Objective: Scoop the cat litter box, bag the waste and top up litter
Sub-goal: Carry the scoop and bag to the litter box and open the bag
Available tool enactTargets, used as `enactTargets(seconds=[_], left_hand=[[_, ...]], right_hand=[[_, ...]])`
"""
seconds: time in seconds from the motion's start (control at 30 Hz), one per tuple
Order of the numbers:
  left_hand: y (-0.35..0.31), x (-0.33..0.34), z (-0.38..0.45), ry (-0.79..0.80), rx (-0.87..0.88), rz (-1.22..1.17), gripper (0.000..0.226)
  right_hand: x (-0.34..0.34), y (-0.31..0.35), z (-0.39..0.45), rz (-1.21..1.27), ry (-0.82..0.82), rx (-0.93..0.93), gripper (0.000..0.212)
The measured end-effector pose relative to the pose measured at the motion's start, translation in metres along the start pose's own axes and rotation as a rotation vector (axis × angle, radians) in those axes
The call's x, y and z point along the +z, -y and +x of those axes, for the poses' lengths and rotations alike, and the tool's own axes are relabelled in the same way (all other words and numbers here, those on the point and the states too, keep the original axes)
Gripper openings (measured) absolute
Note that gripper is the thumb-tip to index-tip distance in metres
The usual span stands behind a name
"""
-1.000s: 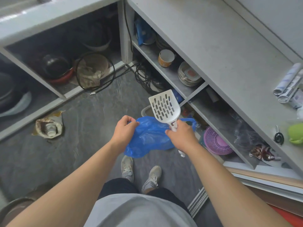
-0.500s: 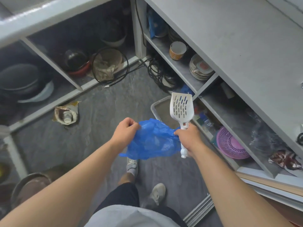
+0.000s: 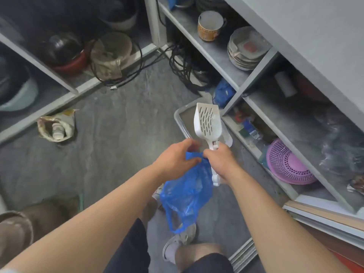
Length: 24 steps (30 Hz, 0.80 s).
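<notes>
My right hand (image 3: 220,161) grips the handle of a white slotted litter scoop (image 3: 208,123), blade pointing up and away. Its fingers also pinch the top edge of a blue plastic bag (image 3: 187,194), which hangs limp below both hands. My left hand (image 3: 175,158) touches the bag's top edge with fingers partly apart; its grip is blurred. A grey litter box (image 3: 182,119) lies on the floor just beyond the scoop, half under the lower shelf, mostly hidden by the scoop.
Grey shelving (image 3: 242,83) runs along the right with a mug (image 3: 209,26), stacked plates (image 3: 248,48) and a purple basket (image 3: 287,164). Black cables (image 3: 185,66) lie on the floor. Pots fill the left shelves. A paper-wrapped jar (image 3: 57,127) lies on the floor.
I have stepped closer to the shelves. The hands came together; the bag, held spread between them before, now hangs down bunched. The scoop has turned edge-on.
</notes>
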<state>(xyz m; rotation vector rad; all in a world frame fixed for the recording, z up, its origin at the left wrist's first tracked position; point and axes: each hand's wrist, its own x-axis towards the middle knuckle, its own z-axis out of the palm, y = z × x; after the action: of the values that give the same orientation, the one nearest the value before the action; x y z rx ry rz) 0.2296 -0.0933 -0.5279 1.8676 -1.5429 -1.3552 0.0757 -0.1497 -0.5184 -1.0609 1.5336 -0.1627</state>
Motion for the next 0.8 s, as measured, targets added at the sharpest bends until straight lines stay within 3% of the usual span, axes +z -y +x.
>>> enactTargets(seconds=[0.17,0.3,0.43,0.5,0.6,0.7,0.8], left_hand=[[0.081,0.039,0.080,0.001,0.027,-0.090,0.027],[0.146,0.061,0.157,-0.039,0.029,0.057,0.013],[0.203,0.081,0.223,-0.110,-0.006,0.195,0.012],[0.228,0.091,0.242,-0.115,-0.030,0.248,0.010],[0.248,0.097,0.264,-0.055,-0.066,0.298,0.023],[0.245,0.091,0.275,-0.001,-0.065,0.348,0.036],[0.241,0.082,0.271,0.020,-0.089,0.475,0.039]], right_hand=[[0.020,-0.038,0.111,-0.024,0.040,-0.057,0.011],[0.034,-0.072,0.194,-0.097,0.002,-0.110,0.010],[0.048,-0.104,0.260,-0.207,-0.173,-0.227,0.015],[0.060,-0.123,0.280,-0.138,-0.135,-0.284,0.019],[0.082,-0.145,0.304,-0.191,-0.017,-0.305,0.027],[0.095,-0.161,0.336,-0.304,-0.085,-0.333,0.019],[0.097,-0.168,0.355,-0.245,-0.130,-0.385,0.007]])
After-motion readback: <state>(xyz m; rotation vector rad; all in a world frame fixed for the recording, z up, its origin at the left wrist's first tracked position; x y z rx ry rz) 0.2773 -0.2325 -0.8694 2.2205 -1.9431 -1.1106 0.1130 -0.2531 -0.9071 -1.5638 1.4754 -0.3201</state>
